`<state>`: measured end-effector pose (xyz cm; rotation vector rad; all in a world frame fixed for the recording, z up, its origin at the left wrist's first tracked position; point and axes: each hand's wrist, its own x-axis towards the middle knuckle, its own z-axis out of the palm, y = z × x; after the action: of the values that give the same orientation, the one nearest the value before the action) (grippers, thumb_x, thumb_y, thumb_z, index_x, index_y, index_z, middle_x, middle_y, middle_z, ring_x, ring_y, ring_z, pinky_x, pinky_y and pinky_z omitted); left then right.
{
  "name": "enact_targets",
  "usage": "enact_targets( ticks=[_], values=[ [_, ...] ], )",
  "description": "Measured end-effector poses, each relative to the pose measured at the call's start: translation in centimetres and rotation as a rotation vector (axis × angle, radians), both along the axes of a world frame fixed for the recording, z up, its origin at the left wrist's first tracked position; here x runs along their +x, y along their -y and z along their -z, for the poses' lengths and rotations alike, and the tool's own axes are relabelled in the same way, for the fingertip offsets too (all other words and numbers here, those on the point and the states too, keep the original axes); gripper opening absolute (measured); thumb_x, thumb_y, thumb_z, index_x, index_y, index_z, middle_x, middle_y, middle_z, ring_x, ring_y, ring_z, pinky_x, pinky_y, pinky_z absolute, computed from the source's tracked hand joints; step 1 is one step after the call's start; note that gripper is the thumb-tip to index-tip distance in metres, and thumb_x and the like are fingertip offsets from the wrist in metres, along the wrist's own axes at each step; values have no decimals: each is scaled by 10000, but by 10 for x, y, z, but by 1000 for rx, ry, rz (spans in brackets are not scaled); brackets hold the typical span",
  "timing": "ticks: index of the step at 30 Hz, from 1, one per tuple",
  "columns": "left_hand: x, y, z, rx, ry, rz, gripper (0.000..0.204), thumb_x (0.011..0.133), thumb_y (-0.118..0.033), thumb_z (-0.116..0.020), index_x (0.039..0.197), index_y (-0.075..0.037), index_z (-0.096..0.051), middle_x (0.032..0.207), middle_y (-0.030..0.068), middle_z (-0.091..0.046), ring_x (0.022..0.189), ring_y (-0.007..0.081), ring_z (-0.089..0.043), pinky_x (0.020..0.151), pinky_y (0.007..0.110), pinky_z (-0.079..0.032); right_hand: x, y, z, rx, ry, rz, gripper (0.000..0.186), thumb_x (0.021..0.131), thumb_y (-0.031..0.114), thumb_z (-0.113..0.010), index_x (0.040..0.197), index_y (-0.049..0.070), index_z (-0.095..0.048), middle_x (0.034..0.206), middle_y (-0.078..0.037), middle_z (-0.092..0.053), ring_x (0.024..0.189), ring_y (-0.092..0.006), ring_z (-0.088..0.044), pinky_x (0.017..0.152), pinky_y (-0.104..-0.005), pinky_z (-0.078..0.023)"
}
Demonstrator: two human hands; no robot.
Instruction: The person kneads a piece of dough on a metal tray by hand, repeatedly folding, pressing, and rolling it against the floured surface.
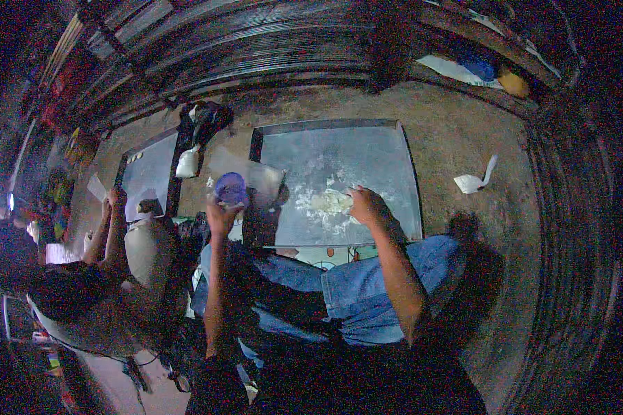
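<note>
My left hand is closed around a round blue-purple thing, cup- or lid-like, raised at the near left corner of a flat board. Just right of it is a blurred translucent shape; whether it belongs to the held thing I cannot tell. Over the board, my right hand has its fingers closed at the right edge of a pale, dough-like lump. White powder is scattered on the board around the lump.
Left of me, another person's hands hold a pale flat piece near a second board. A white bag and a dark bundle lie between the boards. On the floor at right is a white scoop-like thing. Stacked slats line the back.
</note>
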<state>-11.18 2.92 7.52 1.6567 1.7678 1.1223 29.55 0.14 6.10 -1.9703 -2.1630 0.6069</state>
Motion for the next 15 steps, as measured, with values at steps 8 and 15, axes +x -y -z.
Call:
enact_targets(
  ticks=[8, 15],
  values=[
    [-144, -37, 121, 416, 182, -116, 527, 617, -189, -847, 1052, 26, -641, 985, 158, -688, 817, 287, -651, 746, 375, -525, -24, -10, 13, 92, -42, -89, 423, 723, 100, -705, 1133, 62, -609, 1163, -193, -619, 1077, -350, -597, 920, -429, -491],
    [-95, -44, 122, 116, -24, -265, 572, 586, -158, -866, 1079, 11, -630, 979, 118, -685, 840, 266, -645, 760, 371, -520, -7, -3, 12, -24, 67, 14, 437, 699, 197, -768, 1080, 62, -604, 1015, -193, -668, 963, -373, -640, 810, -472, -516]
  ],
)
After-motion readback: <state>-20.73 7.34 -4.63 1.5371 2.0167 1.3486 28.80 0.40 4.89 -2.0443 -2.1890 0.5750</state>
